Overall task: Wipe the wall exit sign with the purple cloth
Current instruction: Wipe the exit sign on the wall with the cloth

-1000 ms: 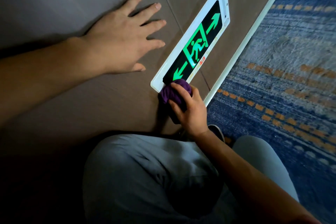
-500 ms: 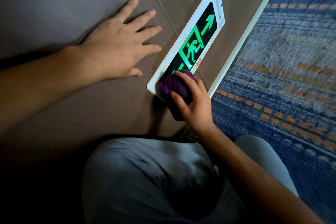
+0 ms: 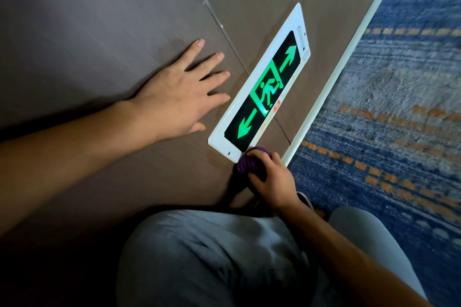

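Note:
The exit sign (image 3: 262,97) is a long white-framed panel low on the brown wall, with glowing green arrows and a running figure on black. My right hand (image 3: 273,182) is closed around the bunched purple cloth (image 3: 245,163), which touches the sign's near lower corner and the wall just below it. My left hand (image 3: 179,97) lies flat on the wall beside the sign, fingers spread, holding nothing.
A white baseboard (image 3: 331,75) runs along the foot of the brown wall (image 3: 99,32). Blue carpet with orange dashes (image 3: 389,132) fills the right side. My knees in grey trousers (image 3: 212,257) are bent close under the sign.
The cloth has slid off the sign's left arrow down to its near corner, uncovering the arrow. My left hand has stayed flat on the wall. The camera has shifted.

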`<state>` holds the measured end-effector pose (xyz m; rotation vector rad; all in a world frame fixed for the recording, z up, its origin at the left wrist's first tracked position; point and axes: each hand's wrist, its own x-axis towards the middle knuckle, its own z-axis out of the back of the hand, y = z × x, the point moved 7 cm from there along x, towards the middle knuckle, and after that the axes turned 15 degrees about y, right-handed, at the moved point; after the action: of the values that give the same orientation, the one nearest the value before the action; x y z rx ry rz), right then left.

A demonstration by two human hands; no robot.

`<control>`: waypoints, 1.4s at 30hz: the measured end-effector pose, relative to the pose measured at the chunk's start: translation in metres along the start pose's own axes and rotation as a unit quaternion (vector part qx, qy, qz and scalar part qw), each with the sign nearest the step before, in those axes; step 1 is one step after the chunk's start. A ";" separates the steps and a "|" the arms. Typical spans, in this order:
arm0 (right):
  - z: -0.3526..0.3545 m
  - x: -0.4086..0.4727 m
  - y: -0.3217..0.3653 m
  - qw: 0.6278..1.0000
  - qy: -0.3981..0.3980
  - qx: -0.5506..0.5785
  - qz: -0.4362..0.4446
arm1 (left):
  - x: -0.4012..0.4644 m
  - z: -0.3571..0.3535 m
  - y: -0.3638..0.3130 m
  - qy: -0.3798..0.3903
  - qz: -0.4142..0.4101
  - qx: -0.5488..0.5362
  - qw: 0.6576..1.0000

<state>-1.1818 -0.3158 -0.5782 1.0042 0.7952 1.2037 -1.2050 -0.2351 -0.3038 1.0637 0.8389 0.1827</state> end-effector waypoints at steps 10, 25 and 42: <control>0.033 0.006 0.061 0.988 -0.084 0.080 0.105 | 0.001 0.000 -0.001 -0.013 -0.010 -0.025 1.000; 0.004 0.005 -0.021 0.992 -0.044 0.102 -0.055 | 0.011 0.003 -0.006 -0.046 -0.014 -0.088 0.995; 0.156 0.104 -0.080 0.884 -0.265 0.367 -0.118 | 0.131 0.045 0.031 -0.014 0.029 -0.037 0.999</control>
<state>-0.9898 -0.2491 -0.5928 1.7031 0.9075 0.3458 -1.0766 -0.1841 -0.3362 1.0189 0.7704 0.2459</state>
